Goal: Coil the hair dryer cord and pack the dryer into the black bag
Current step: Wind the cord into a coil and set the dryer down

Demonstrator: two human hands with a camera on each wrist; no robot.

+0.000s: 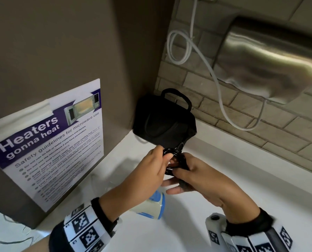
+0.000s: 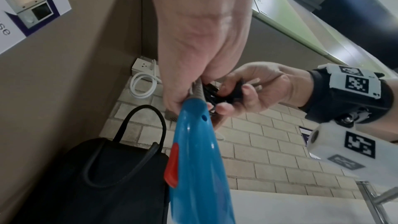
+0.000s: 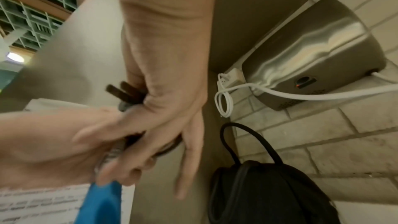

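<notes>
Presently, the white desk [image 1: 224,179] carries the soft black fabric bag with loop handles [image 1: 162,122], which stands in the corner against the brown panel, just beyond both hands. Its flap appears closed; it will want opening, and I judge neither hand free to do so.

The blue and cream plastic hair dryer [image 1: 151,206] hangs under the left hand [image 1: 151,170], whose fingers are clamped on the top of the handle and on one side of the coiled black power cord [image 1: 173,160]. Risk: that hand carries both dryer and coil, so any slackening would drop the dryer onto the desk.

The right hand [image 1: 206,180] pinches the coil's other side, with the plug [image 3: 125,93] pressed in its palm; the lower fingers in the right wrist view stand straight and apart. Risk: the coil has no tie in view, so it would likely spring open if either pinch shifts during transfer. A loosened loop could also catch the bag's handles.
</notes>
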